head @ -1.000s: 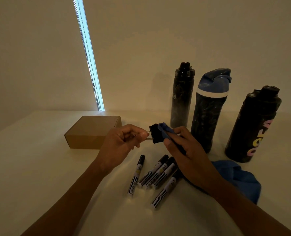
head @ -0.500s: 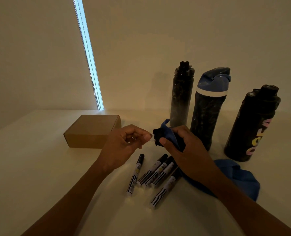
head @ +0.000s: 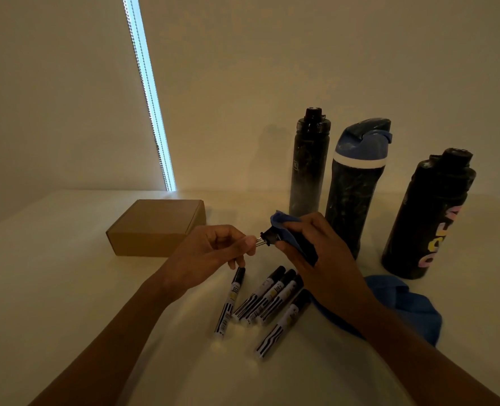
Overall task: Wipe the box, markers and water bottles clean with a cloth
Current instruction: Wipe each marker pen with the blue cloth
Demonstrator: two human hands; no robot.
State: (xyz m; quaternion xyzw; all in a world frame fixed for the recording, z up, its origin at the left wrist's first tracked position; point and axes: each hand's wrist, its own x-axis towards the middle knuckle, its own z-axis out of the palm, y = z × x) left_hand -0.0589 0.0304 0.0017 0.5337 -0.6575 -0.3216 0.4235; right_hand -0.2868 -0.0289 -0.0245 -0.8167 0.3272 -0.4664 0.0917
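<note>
While the left hand [head: 210,253] pinches the wire handles of a binder clip [head: 270,237], the right hand [head: 322,259] clenches the cloth [head: 285,221] round its body, wiping. Markers [head: 272,297] lie just below the fingers, box [head: 155,227] left, bottles [head: 351,194] beyond. Likely next: drop clip, lift a marker.

A pale desk [head: 67,288] fills the near scene and meets a plain cream wall [head: 272,68] at the far side. On the far left, a narrow bright strip of window [head: 155,118] runs down the wall to the desk, a bead chain [head: 143,83] hanging along it. A black binder clip [head: 269,238] with metal wire handles is up off the desk's middle
</note>
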